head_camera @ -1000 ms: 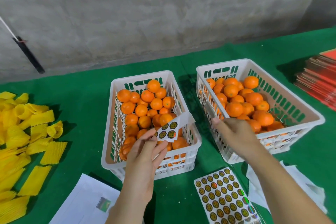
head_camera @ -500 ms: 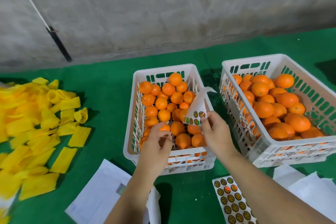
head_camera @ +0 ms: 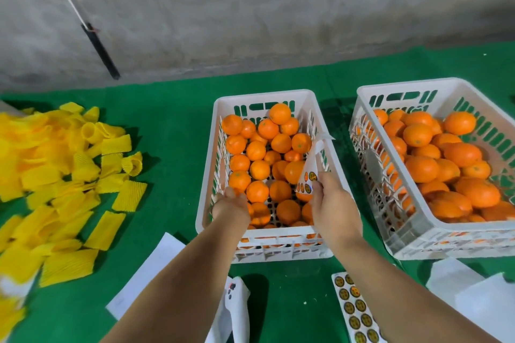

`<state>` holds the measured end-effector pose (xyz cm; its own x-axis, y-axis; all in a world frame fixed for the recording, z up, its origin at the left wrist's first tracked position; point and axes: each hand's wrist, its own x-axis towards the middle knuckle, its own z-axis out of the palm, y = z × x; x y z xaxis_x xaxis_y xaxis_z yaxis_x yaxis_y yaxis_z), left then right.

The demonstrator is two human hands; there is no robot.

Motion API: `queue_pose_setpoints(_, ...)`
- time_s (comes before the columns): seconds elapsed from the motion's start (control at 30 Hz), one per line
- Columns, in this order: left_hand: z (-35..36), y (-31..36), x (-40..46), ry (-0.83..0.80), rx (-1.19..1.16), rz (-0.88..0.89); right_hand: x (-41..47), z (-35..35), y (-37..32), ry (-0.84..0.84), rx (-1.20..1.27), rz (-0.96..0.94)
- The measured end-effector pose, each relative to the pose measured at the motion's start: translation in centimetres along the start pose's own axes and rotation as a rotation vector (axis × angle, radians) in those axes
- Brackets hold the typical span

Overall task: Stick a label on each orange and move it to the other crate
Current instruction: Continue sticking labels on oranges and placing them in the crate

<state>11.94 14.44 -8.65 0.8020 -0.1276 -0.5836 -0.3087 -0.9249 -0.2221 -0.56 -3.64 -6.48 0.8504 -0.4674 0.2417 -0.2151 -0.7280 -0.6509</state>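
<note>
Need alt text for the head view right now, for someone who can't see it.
The left hand reaches into the left crate of oranges while the right hand pinches a strip of labels above it. A second crate of oranges stands to the right on the green table.

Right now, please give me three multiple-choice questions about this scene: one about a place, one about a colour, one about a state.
1. Where is the left hand?
A. over the left crate
B. on the yellow foam nets
C. over the right crate

2. What colour is the table cover?
A. red
B. green
C. blue

3. What does the right hand do?
A. hangs idle
B. presses an orange
C. pinches the label strip

Answers:
1 A, it reaches among that crate's oranges.
2 B, green shows around both crates.
3 C, fingers grip the strip's lower end.
</note>
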Motion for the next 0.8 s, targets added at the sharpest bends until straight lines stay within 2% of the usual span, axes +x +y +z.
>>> queue_pose_setpoints(0.07, 0.0, -0.6, -0.5, 0.091, -0.061, 0.052, -0.1, -0.1, 0.0, -0.009, 0.013, 0.012)
queue_pose_setpoints(0.13, 0.0, -1.2, -0.7, 0.153, -0.275, 0.084, 0.0, -0.1, 0.0, -0.025, 0.029, 0.034)
queue_pose_setpoints(0.3, -3.3, -1.4, -5.1, 0.314, -1.322, 0.111, 0.5, -0.7, 0.6, -0.027, 0.297, 0.103)
queue_pose_setpoints(0.37, -4.2, -0.7, -7.6, 0.188, -1.693, 0.143, 0.7, -1.5, 0.7, -0.036, 0.488, 0.131)
queue_pose_setpoints(0.43, -4.0, 0.1, -10.4, -0.086, -2.107, 0.248, 0.6, -2.4, 0.6, -0.049, 0.679, 0.146)
queue_pose_setpoints(0.47, -3.7, 0.5, -11.7, -0.201, -2.233, 0.327, 0.4, -2.9, 0.6, -0.044, 0.772, 0.16)
queue_pose_setpoints(0.5, -3.3, 0.9, -13.1, -0.278, -2.285, 0.401, 0.0, -3.2, 0.5, -0.04, 0.86, 0.183)
queue_pose_setpoints(0.57, -2.2, 1.9, -15.4, -0.333, -2.297, 0.498, -1.3, -3.7, 0.1, -0.06, 0.995, 0.229)
queue_pose_setpoints(0.7, 0.0, 3.5, -17.3, -0.209, -2.377, 0.666, -4.3, -4.8, -1.3, -0.109, 1.111, 0.226)
queue_pose_setpoints(0.8, 0.4, 4.1, -18.0, -0.161, -2.464, 0.719, -4.6, -6.2, -1.9, -0.102, 0.988, 0.155)
